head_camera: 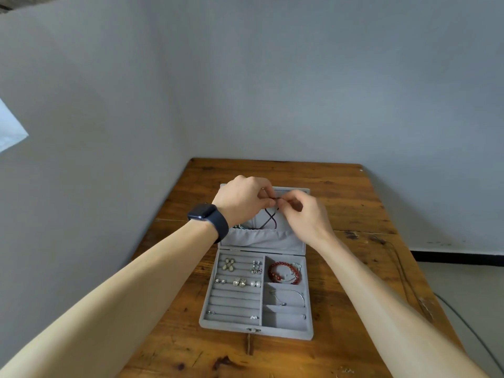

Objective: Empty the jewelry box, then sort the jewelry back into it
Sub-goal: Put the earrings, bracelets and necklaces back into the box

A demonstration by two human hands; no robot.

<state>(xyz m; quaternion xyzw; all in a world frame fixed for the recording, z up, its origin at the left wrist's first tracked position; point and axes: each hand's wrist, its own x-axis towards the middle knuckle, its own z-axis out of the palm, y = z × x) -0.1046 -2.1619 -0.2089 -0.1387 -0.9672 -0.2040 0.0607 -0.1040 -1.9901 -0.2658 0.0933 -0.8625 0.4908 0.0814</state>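
A grey velvet jewelry box (207, 304) lies open on the wooden table (354, 203), its lid leaning back. My left hand (242, 200) and my right hand (305, 216) meet at the top of the lid, both pinching a dark beaded necklace (270, 218) that hangs crossed down into the lid's fabric pocket (261, 240). In the tray, several earrings (240, 282) sit in the ring rolls on the left. On the right, a red bead bracelet (283, 274) fills the top compartment and a thin silver chain (289, 294) lies below it.
A wall stands close behind and to the left of the table. A dark cable (403, 271) runs along the table's right edge down to the floor. A dark watch (210, 218) is on my left wrist.
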